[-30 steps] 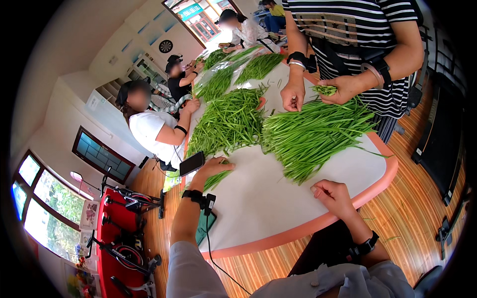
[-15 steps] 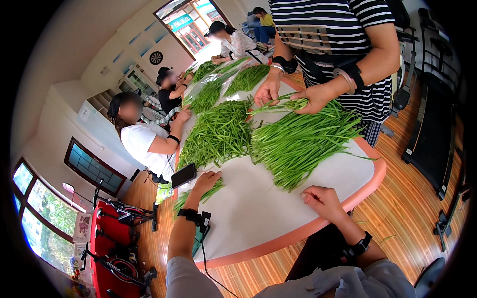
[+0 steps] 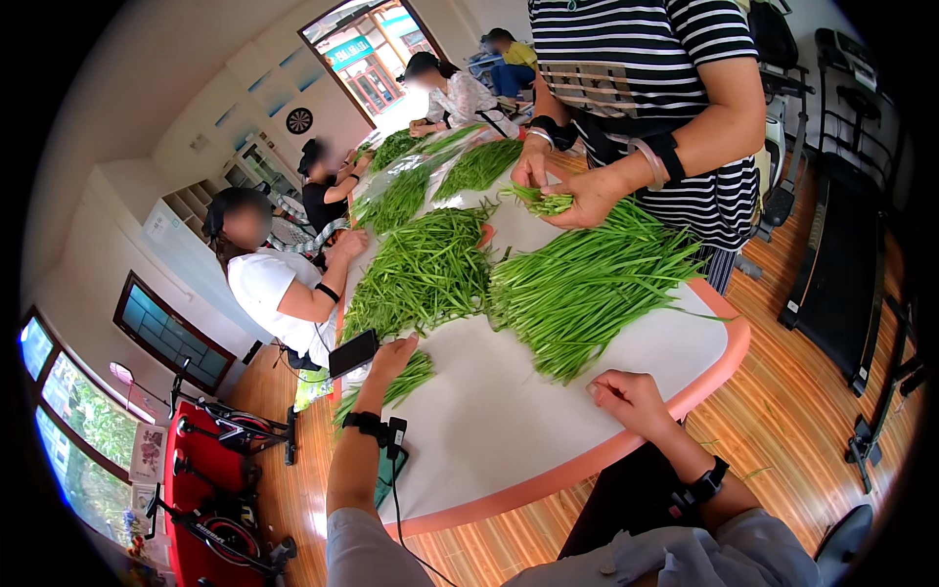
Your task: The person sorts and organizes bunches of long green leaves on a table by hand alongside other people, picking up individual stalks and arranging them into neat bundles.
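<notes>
My left hand (image 3: pixel 393 358) is closed beside a small pile of long, chive-like green stalks (image 3: pixel 409 376); whether anything is in its fingers is hidden. A dark phone (image 3: pixel 353 353) lies just left of it. My right hand (image 3: pixel 629 401) is curled into a loose fist near the table's front edge, with nothing visible in it. Just beyond it spreads a large fanned heap of the same stalks (image 3: pixel 597 284). Across the table, a person in a striped top holds a short bunch of stalks (image 3: pixel 544 201) between both hands (image 3: pixel 587 196).
The pale table (image 3: pixel 479 421) has a pink rounded edge. A looser green heap (image 3: pixel 421 269) lies at its middle left, with more piles (image 3: pixel 479 166) farther back. Other people sit along the sides. A cable (image 3: pixel 399 509) hangs from my left wrist. A treadmill (image 3: pixel 841 264) stands at right, exercise bikes (image 3: pixel 230 528) at left.
The view has shifted slightly. The co-worker's hands have drawn together around the bunch, whose stalks stuck out longer to the left before. My hands stay almost where they were.
</notes>
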`<state>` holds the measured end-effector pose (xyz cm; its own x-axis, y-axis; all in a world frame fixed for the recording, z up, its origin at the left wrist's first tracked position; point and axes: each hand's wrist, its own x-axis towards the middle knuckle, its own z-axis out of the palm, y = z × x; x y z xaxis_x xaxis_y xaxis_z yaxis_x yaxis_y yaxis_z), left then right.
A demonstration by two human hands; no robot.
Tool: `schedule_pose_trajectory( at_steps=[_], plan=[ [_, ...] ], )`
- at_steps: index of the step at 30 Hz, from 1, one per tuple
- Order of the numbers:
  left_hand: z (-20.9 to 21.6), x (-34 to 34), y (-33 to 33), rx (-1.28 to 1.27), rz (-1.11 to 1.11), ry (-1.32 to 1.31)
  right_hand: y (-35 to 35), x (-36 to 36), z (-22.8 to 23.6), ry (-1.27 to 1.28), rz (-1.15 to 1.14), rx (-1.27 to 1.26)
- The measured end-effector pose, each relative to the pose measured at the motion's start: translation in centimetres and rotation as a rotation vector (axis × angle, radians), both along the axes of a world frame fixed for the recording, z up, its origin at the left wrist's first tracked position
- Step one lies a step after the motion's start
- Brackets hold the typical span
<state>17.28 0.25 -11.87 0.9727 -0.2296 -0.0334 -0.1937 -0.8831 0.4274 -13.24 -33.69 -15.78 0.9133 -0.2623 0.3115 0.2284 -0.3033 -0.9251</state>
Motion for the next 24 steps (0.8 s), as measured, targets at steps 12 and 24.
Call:
schedule_pose_trajectory(
  at_steps=[12, 24],
  plan=[
    [6.6, -17.3, -7.9, -0.848, -0.452, 0.645, 0.0, -0.3, 0.0, 0.067, 0.001, -0.014],
    [-1.8, -20.6, -14.7, -1.146, -0.505, 1.218, 1.0, -0.1, 0.4, 0.012, -0.07, -0.084]
  ],
)
